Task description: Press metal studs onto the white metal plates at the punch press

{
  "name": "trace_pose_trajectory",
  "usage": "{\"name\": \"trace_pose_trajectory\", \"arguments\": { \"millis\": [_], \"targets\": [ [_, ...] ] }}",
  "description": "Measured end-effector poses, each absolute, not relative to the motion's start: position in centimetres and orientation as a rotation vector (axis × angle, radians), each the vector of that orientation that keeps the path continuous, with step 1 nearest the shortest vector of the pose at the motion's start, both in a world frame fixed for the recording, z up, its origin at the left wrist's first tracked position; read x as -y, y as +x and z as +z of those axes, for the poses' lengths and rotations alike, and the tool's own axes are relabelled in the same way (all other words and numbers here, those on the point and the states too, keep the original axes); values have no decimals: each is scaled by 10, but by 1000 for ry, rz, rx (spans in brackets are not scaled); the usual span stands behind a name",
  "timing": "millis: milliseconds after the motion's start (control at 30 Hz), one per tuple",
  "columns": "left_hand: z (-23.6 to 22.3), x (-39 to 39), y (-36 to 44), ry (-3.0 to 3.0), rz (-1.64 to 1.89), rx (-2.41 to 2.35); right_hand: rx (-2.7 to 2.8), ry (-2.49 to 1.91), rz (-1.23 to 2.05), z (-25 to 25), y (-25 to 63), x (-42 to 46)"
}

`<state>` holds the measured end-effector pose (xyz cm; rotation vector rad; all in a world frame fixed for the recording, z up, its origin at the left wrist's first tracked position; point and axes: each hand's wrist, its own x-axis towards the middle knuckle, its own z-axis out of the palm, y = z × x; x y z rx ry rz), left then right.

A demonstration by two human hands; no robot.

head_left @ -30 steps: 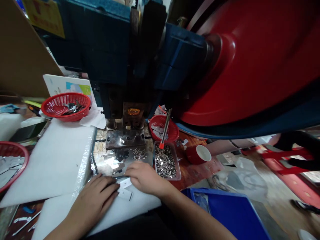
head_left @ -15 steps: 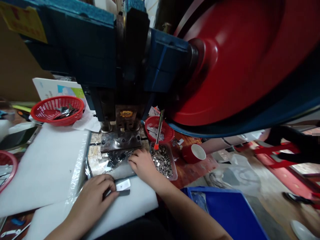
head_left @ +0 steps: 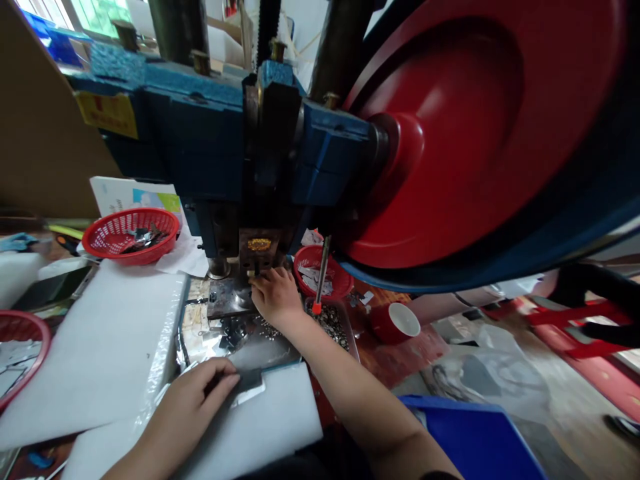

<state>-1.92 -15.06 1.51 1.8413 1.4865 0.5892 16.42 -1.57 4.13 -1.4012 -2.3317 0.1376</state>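
Observation:
My right hand [head_left: 274, 298] reaches forward to the steel die block [head_left: 226, 299] under the ram of the blue punch press [head_left: 240, 160], its fingertips at the die; whether it pinches a small part is hidden. My left hand [head_left: 193, 400] rests on a white foam sheet [head_left: 280, 417] near me, fingers pinching a small flat metal plate [head_left: 247, 385]. Small metal pieces [head_left: 240, 328] lie scattered on the shiny plate in front of the die. A clear tray of tiny silver parts [head_left: 337, 323] sits just right of my right forearm.
A large red flywheel [head_left: 470, 133] fills the upper right. Red baskets stand at left [head_left: 131, 233], far left [head_left: 20, 347] and behind the tray [head_left: 320, 270]. A red-tipped rod [head_left: 320, 277] leans by the tray. A red cup [head_left: 395, 322] and blue bin [head_left: 475, 440] sit right.
My right hand has moved from the foam sheet, past the loose parts, forward to the die under the ram. My left hand stayed on the foam with the plate. The view tilted upward.

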Motion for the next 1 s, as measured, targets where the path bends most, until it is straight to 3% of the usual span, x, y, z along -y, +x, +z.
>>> {"name": "trace_pose_trajectory", "arguments": {
  "millis": [200, 400, 500, 1000],
  "targets": [
    [19, 111, -29, 1589, 809, -1614, 2411, -1315, 165, 47, 175, 19],
    [34, 54, -10, 1604, 941, -1702, 2080, -1171, 499, 37, 173, 20],
    [32, 29, 1, 1751, 987, -1718, 1931, -1241, 506, 27, 167, 13],
    [15, -5, 4, 1837, 861, -1597, 1907, -1379, 627, 21, 159, -11]
  ]
}}
